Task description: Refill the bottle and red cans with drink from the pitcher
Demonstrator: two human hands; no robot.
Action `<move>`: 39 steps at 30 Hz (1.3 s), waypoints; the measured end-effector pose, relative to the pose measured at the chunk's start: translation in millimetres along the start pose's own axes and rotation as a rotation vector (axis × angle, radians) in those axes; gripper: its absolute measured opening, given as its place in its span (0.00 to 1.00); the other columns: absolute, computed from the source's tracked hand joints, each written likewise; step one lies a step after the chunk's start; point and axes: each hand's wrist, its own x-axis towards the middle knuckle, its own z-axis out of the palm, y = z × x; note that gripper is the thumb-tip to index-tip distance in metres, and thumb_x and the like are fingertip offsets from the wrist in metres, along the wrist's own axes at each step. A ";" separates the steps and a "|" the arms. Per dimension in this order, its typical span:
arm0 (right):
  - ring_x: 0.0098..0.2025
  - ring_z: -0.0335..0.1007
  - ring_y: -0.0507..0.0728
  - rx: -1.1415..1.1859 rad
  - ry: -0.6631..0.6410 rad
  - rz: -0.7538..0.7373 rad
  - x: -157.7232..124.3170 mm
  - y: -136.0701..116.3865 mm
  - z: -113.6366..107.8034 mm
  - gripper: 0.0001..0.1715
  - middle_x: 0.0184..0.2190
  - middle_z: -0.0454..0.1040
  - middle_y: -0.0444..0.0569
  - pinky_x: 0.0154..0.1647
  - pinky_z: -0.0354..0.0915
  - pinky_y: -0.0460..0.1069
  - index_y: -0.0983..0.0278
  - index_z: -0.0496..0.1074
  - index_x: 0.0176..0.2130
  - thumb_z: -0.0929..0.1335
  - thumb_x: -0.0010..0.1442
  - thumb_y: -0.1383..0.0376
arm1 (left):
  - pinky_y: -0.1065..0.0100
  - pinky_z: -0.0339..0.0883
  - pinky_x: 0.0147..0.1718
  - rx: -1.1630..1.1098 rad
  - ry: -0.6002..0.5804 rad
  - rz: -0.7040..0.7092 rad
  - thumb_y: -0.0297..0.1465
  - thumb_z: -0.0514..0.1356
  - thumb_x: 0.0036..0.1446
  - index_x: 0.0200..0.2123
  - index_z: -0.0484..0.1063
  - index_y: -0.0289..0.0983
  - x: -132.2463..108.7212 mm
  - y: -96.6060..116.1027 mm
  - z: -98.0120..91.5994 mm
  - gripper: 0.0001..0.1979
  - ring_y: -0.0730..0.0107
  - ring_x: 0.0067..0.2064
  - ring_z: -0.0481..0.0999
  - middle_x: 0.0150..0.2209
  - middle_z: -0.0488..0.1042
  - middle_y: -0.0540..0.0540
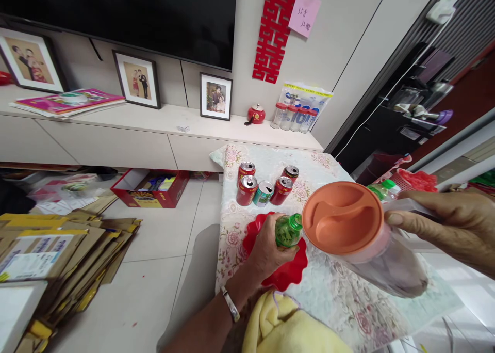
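Observation:
My left hand (266, 250) is closed around a small green bottle (288, 230) that stands over a red scalloped plate (286, 273) on the flower-patterned tablecloth (340, 301). My right hand (444, 224) grips the handle of a clear jug with an orange lid (342, 217), tilted so the lid edge points toward the green bottle's mouth. The jug's body (386, 270) stretches to the right below my wrist. Several opened drink cans (265, 188), red and one green, stand further back on the table.
A yellow towel (286, 327) lies at the table's near edge. Another green-capped bottle (381, 189) and a red basket (412, 180) sit at the right. Flattened cardboard (58, 260) and a red box (150, 188) lie on the floor at left. A low cabinet (116, 136) with framed photos runs behind.

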 end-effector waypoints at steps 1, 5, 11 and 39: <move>0.23 0.75 0.54 0.000 -0.001 0.002 -0.1 0.7 0.2 0.22 0.24 0.80 0.43 0.22 0.69 0.44 0.57 0.81 0.30 0.72 0.60 0.43 | 0.53 0.76 0.50 0.002 -0.001 0.001 0.28 0.70 0.48 0.58 0.61 0.41 0.1 0.5 -0.4 0.35 0.51 0.55 0.78 0.55 0.74 0.39; 0.23 0.74 0.53 -0.002 0.008 0.003 0.4 1.6 1.1 0.23 0.23 0.79 0.42 0.21 0.68 0.43 0.57 0.81 0.30 0.71 0.60 0.43 | 0.53 0.76 0.51 0.007 -0.012 -0.006 0.29 0.70 0.48 0.59 0.61 0.41 0.4 1.3 -1.4 0.35 0.52 0.54 0.78 0.55 0.74 0.39; 0.20 0.73 0.54 0.007 0.021 -0.002 5.9 -8.8 1.9 0.27 0.21 0.79 0.45 0.19 0.68 0.44 0.58 0.81 0.26 0.71 0.59 0.40 | 0.53 0.75 0.52 0.018 -0.001 -0.001 0.29 0.70 0.47 0.58 0.61 0.40 0.5 -0.8 -0.2 0.36 0.52 0.54 0.78 0.54 0.74 0.39; 0.18 0.74 0.55 -0.009 0.037 -0.057 9.2 -19.7 -1.1 0.30 0.21 0.80 0.47 0.15 0.69 0.44 0.57 0.80 0.22 0.70 0.58 0.38 | 0.53 0.75 0.52 0.006 0.008 0.019 0.28 0.70 0.47 0.58 0.62 0.41 0.2 -2.7 0.7 0.36 0.52 0.54 0.78 0.53 0.75 0.40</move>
